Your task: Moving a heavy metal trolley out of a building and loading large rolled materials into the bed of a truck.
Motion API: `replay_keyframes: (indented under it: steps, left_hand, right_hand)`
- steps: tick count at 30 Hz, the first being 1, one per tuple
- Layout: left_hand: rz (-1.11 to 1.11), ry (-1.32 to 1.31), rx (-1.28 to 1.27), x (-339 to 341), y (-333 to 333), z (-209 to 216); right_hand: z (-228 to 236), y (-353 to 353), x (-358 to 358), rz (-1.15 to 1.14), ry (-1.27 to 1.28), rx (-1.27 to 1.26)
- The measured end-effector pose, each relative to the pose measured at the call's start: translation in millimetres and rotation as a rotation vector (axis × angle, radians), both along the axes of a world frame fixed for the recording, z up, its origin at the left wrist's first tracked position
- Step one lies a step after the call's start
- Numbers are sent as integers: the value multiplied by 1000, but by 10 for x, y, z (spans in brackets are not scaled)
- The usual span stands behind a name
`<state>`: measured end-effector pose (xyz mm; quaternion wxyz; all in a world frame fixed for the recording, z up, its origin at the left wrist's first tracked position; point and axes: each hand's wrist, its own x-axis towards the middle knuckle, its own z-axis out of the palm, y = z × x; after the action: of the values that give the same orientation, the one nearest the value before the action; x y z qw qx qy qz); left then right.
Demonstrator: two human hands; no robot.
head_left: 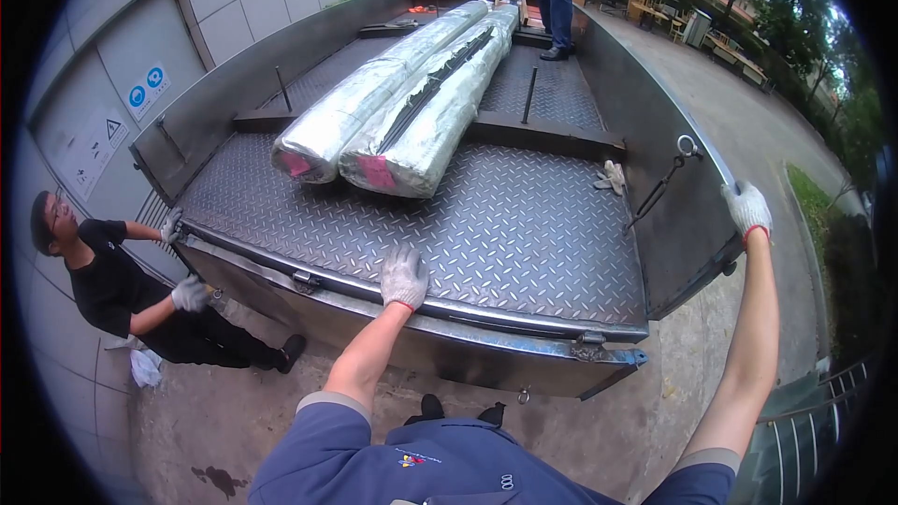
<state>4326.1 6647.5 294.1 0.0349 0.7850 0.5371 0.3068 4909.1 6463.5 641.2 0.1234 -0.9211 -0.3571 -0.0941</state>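
My left hand (405, 276), in a white knit glove with a red cuff, lies flat near the rear edge of a truck's diamond-plate bed (533, 234), fingers stretched out. My right hand (747, 209), gloved alike, is closed over the top rear corner of the right side panel (687, 234). Ahead of my left hand lie two long bundles in silvery wrapping, a left one (379, 79) and a right one (421, 145), each with a pink label on its near end. Thin dark strips (435, 84) rest along the right bundle. The tailgate (440, 351) hangs down in front of me.
A co-worker in black (122, 281) stands at the left rear corner, gloved hands near the tailgate. Another person (557, 0) stands on the bed's far end. A raised crossbar (552, 136) with upright rods spans the bed. Loose gloves (611, 178) lie beside the right panel's chain (659, 189).
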Motion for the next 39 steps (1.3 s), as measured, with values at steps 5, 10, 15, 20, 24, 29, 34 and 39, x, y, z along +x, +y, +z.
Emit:
replay_keyframes:
  steps: [5, 10, 15, 20, 24, 29, 34, 39]
  left_hand:
    - [8, 4, 26, -2, 22, -42]
    - [-2, -8, 25, -9, 4, -31]
    - [-13, -22, 26, -14, -43, 19]
    - [-9, -22, 44, -16, -62, 34]
    - [-11, 7, 5, 23, -17, -3]
    - [-36, -26, 60, 98, 59, -63]
    - [-103, -88, 247, 167, 551, 470]
    - [10, 19, 401, 405, 1149, 1481]
  right_hand:
    - [15, -6, -1, 2, 1, 1]
    - [20, -9, -34, -1, -1, 2]
    - [23, -36, -30, -6, -10, -8]
    - [33, -34, -48, -6, 4, -9]
    - [-17, -15, 30, -6, 5, -17]
    - [-134, 16, 144, 5, -26, 6]
    - [-104, 85, 165, 10, -12, -20]
    - [-103, 88, 210, -6, -33, -8]
